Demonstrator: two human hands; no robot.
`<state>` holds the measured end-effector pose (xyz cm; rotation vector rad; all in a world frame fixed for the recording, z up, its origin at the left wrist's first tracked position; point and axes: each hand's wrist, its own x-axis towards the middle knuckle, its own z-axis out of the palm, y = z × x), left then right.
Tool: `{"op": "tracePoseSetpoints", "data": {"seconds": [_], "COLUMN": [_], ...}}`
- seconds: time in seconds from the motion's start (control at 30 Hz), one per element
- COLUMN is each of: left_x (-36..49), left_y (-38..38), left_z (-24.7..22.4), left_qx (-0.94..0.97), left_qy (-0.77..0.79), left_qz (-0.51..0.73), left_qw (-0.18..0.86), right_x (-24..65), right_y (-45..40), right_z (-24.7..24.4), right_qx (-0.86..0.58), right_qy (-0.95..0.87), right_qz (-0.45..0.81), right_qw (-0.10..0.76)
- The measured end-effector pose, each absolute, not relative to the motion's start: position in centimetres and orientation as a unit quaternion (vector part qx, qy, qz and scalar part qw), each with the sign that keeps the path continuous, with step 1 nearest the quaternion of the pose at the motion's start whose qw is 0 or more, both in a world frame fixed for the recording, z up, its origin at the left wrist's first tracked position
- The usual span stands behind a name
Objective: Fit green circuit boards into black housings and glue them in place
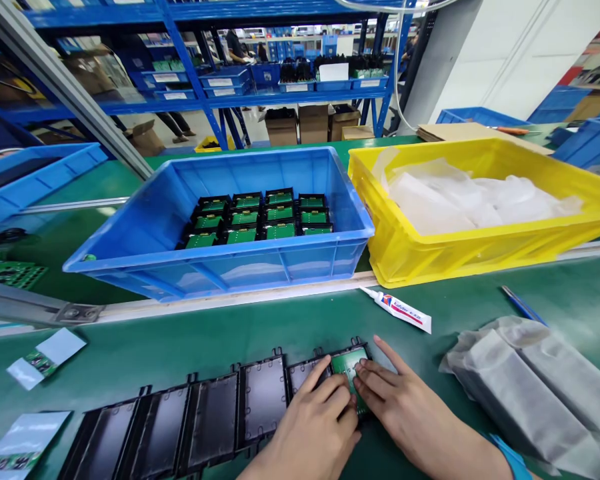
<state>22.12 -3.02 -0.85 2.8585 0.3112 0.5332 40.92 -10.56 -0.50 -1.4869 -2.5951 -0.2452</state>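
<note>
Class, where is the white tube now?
In the head view, the tube lies right of centre on the bench, between the yellow bin and the right hand.

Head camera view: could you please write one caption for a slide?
Left hand and right hand at a green circuit board in the row's rightmost black housing.

Shallow black plastic housings [264,400] in a slanting row on the desk [280,327], green circuit board [343,362] lying in the rightmost, partly covered
</note>
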Motion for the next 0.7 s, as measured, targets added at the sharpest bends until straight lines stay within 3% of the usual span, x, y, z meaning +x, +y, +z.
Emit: {"op": "tracePoseSetpoints", "data": {"seconds": [0.27,0.43,0.57,0.7], "left_x": [22.3,22.3,22.2,22.1], "left_y": [-3.1,-3.3,-3.4,-3.4], "left_z": [-1.0,-0.6,-0.2,-0.2], "left_qx": [0.968,0.967,0.971,0.974], "left_qy": [0.111,0.118,0.120,0.120], "left_qz": [0.196,0.184,0.165,0.151], "left_qw": [0.114,0.128,0.128,0.115], "right_x": [40.6,41.7,43.6,44.3], "right_y": [-10.2,-8.9,-7.1,-6.2], "right_z": [-0.4,0.7,3.5,5.1], "right_qx": [-0.464,-0.451,-0.464,-0.494], "right_qy": [-0.884,-0.891,-0.855,-0.836], "right_qz": [-0.054,0.049,0.227,0.226], "right_qw": [0.019,0.000,0.039,0.070]}}
